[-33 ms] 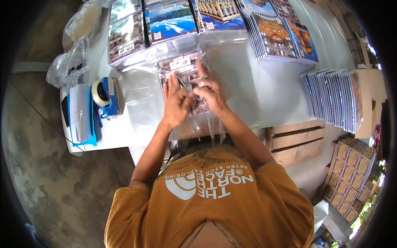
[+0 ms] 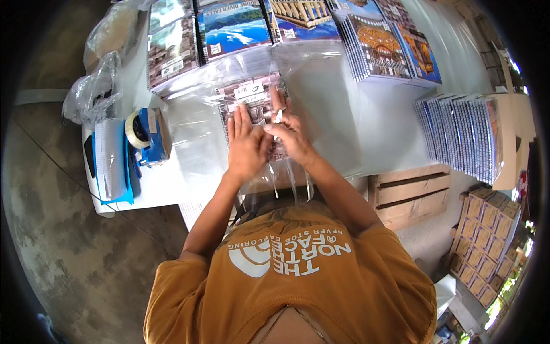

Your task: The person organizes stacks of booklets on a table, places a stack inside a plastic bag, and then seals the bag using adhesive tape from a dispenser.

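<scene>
A spiral-bound notebook with a brownish, picture-printed cover and a white label lies on the table in front of me, under clear plastic film. My left hand rests on its lower left part, fingers stretched flat towards the label. On the right side of the cover is my right hand, its index finger stretched forward and its thumb pointing at the left hand. A small white bit shows at the right hand's fingers; what it is I cannot make out. Loose film hangs over the near table edge.
Stacks of picture-covered notebooks stand along the far side, with another stack at far right. A row of spiral notebooks stands near the right edge. At left are a tape dispenser and crumpled plastic. Cartons sit beyond the table.
My left hand has shifted slightly right and its fingers lie flatter and closer together. My right thumb has moved slightly left. The notebook stays nearly in place.
</scene>
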Motion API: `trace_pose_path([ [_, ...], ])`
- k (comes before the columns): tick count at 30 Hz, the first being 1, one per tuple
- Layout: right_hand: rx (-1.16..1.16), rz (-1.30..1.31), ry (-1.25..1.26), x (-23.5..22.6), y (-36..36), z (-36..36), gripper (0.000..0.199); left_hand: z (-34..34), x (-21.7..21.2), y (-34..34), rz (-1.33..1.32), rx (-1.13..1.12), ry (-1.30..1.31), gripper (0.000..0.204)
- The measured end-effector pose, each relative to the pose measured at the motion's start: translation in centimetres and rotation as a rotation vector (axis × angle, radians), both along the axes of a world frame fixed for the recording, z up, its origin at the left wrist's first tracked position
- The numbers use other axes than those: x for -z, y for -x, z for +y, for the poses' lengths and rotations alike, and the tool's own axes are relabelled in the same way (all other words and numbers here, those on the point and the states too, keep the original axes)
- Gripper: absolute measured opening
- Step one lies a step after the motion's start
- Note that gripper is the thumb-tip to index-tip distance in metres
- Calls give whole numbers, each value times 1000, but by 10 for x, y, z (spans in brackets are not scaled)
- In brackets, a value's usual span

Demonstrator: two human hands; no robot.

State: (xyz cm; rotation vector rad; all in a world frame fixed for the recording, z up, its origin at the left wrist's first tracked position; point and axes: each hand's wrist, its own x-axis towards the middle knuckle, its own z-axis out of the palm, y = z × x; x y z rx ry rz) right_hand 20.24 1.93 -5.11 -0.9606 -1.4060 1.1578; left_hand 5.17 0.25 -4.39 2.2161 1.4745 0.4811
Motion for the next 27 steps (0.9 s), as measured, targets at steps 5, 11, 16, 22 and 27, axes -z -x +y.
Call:
trace_pose_path([
  [5,110,-675,-95,4,12,-5,25,20,-33,9,-935,-7,767,78],
  [11,121,-876,-83,-4,23,-7,25,153,-37,96,131,-76,-244,54],
  [16,129,-888,-86,-3,22,-7,25,240,-91,24,363,-22,-32,39],
  [22,137,-907,-100,-3,23,-8,25,186,-120,-17,-30,-363,-783,33],
  [27,184,-868,-121,-1,23,-9,24,114,-78,33,103,315,393,18],
])
